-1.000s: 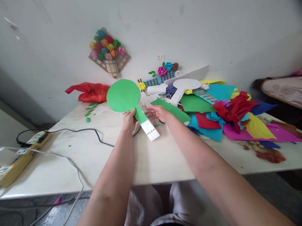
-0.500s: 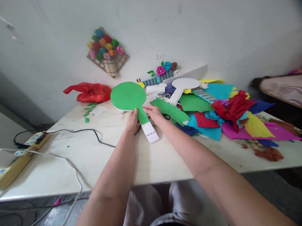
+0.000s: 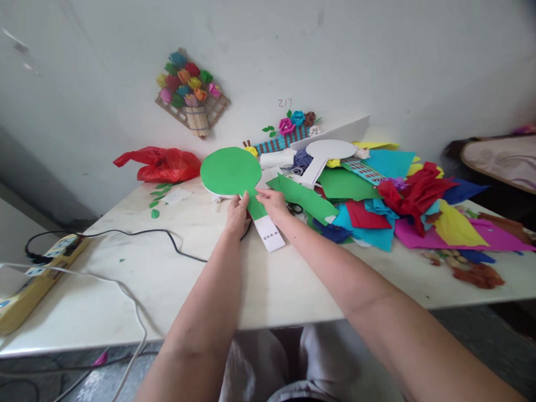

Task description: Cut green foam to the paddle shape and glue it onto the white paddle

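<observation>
Between my hands is a paddle-shaped cutout [image 3: 230,170] with a round green face and a handle, green at its upper part and white at its lower end, with a row of small dark marks. My left hand [image 3: 238,214] grips the left side where the handle meets the disc, thumb on top. Gripping the handle's right edge is my right hand [image 3: 271,202], its fingers near the disc. The cutout is held tilted over the table. Just right of my right hand lie a green paper strip [image 3: 304,197] and the black scissor handles [image 3: 295,208].
A heap of coloured paper [image 3: 368,214] covers the table's right side, with a white paddle-shaped cutout [image 3: 330,149] on it. At the back left lies a red plastic bag [image 3: 169,165]. A power strip [image 3: 36,282] and a black cable [image 3: 131,233] occupy the left.
The green cutout and both hands have shifted slightly to the right. Both hands keep their hold at the neck and handle.
</observation>
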A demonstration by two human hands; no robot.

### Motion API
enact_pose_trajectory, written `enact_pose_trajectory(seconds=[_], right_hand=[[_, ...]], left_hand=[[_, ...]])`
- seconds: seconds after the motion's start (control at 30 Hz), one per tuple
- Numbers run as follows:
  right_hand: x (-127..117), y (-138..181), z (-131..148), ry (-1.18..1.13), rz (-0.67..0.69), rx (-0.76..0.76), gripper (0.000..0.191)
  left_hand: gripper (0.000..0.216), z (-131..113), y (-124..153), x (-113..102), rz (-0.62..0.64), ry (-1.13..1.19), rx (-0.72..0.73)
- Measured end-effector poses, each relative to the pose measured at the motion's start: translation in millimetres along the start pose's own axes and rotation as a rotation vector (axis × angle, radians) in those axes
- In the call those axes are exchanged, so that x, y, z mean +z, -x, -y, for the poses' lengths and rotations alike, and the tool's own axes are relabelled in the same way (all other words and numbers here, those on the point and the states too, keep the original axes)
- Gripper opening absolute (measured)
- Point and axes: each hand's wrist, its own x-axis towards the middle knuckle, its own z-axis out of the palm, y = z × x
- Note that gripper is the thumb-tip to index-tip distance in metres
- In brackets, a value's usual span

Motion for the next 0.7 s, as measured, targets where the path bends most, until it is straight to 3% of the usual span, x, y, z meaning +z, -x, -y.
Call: enact_pose_trajectory(seconds=[0.23,0.4,0.53,0.7], right_hand=[[-1,6,6,-0.142,-0.013,0.133,0.019],[-1,7,14,-0.093,0.014,0.166,0.002],[-10,0,22,0.058,-0.041,0.131,0.022],[-26,-11,20,0.156,-0.156,0.078,0.032]], left_hand=[[0.027,2,-4,-3,-0.08,-0.051,0.004],[0.024,1,-5,-2,-0.122,0.017,0.021],[0.016,0,-6,-2,-0.143,0.005,0.051],[0.011,-1,-3,0,-0.122,0.044,0.057]])
